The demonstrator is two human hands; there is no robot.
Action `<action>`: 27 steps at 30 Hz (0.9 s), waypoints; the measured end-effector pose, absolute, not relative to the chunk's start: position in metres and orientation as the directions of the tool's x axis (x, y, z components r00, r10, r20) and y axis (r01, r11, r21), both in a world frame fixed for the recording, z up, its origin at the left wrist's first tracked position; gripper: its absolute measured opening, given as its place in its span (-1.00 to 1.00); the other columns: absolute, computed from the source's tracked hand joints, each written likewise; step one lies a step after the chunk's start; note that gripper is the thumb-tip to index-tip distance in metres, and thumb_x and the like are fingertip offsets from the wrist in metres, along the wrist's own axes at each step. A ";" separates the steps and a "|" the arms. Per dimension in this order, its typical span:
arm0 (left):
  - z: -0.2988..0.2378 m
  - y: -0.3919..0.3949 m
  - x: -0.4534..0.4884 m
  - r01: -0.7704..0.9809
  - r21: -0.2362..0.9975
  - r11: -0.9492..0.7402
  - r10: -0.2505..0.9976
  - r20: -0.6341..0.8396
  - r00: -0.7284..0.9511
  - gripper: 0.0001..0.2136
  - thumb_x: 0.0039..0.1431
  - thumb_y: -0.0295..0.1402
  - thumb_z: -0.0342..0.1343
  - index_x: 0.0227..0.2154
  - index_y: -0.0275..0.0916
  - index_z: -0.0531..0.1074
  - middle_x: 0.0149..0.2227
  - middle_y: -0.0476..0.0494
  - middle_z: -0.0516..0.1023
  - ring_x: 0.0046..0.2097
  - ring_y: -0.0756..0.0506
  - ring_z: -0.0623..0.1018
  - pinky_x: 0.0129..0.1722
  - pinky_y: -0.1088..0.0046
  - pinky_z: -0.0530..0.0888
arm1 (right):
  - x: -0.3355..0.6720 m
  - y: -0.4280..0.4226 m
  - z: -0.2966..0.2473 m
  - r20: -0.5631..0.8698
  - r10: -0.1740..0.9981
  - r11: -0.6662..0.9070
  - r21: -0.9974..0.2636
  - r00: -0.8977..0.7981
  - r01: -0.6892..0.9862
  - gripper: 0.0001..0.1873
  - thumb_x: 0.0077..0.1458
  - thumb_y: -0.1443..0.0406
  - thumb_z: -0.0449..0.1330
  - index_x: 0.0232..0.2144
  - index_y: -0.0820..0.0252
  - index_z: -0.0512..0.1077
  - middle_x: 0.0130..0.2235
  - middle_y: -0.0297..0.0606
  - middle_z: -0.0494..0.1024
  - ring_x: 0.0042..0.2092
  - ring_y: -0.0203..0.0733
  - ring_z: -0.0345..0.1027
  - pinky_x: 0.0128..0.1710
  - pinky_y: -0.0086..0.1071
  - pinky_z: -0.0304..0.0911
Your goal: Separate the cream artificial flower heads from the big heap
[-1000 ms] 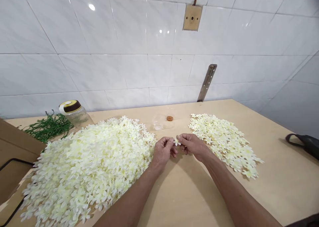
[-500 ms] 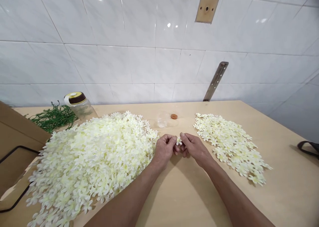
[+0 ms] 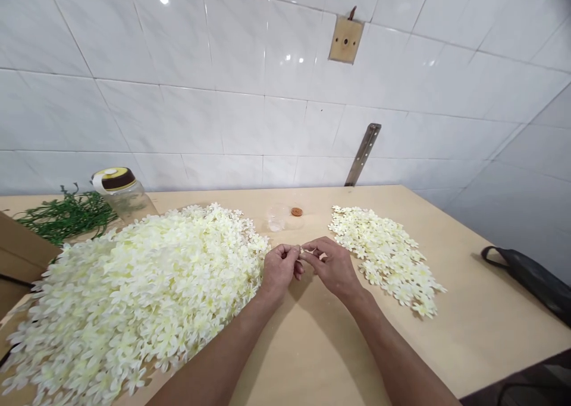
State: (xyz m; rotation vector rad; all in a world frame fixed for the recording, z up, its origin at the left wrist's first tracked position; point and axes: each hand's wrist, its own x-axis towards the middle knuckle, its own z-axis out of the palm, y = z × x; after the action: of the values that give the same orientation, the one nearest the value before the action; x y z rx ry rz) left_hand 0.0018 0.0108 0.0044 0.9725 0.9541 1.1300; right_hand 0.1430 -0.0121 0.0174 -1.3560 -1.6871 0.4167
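Note:
Over the bare strip of table between two flower piles, my left hand (image 3: 281,267) and my right hand (image 3: 329,264) meet at the fingertips. Both are closed in a pinch on one small artificial flower, now almost wholly covered by the fingers. Left of my hands spreads a big heap of white-yellow artificial flowers (image 3: 160,275). To the right lies a smaller, flatter pile of the same flowers (image 3: 386,254). Just beyond my hands are a small brown oval piece (image 3: 297,212) and a clear plastic piece (image 3: 277,217).
A clear bottle (image 3: 131,204) with a brown and yellow lid stands behind the big heap, beside green artificial stems (image 3: 66,216). A cardboard box (image 3: 22,245) is at the left edge. A black strapped item (image 3: 530,275) lies at the right. A metal bracket (image 3: 363,155) leans against the tiled wall.
The view has turned to the right, so more of the black item shows. My right fingers have shifted over the flower, which was plainly visible between both hands before.

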 end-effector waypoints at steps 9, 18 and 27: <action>0.007 0.009 0.001 -0.426 0.866 0.260 0.953 -0.160 0.257 -0.63 -0.03 -0.06 0.30 -0.48 -0.31 0.40 -0.52 -0.06 0.49 -0.60 0.06 0.42 -0.62 0.55 0.32 | 0.140 -0.013 0.018 0.457 0.885 0.330 -0.750 0.088 0.573 -0.73 0.14 0.08 0.23 -0.38 0.10 0.62 -0.33 -0.20 0.61 -0.35 -0.18 0.47 -0.40 -0.37 0.39; 0.003 0.014 -0.002 -0.516 0.812 0.271 0.949 -0.137 0.283 -0.65 -0.06 -0.15 0.36 -0.51 -0.34 0.42 -0.49 -0.08 0.48 -0.56 0.09 0.42 -0.57 0.56 0.34 | 0.135 -0.013 0.017 0.345 0.921 0.184 -0.793 0.179 0.580 -0.64 0.15 0.03 0.17 -0.39 0.15 0.60 -0.37 -0.19 0.62 -0.40 -0.15 0.47 -0.43 -0.37 0.33; 0.000 0.013 0.000 -0.516 0.822 0.242 0.963 -0.140 0.229 -0.69 -0.14 -0.26 0.40 -0.41 -0.36 0.48 -0.52 -0.06 0.49 -0.55 0.08 0.42 -0.55 0.56 0.36 | 0.133 -0.014 0.021 0.341 0.912 0.121 -0.756 0.230 0.643 -0.56 0.16 -0.03 0.13 -0.43 0.18 0.58 -0.45 -0.18 0.59 -0.42 -0.13 0.46 -0.41 -0.36 0.30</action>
State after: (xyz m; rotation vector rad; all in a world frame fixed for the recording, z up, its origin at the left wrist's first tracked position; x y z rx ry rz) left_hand 0.0004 0.0131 0.0005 0.7310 0.7525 1.1533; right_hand 0.1328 -0.0137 0.0206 -1.6001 -1.4917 0.3743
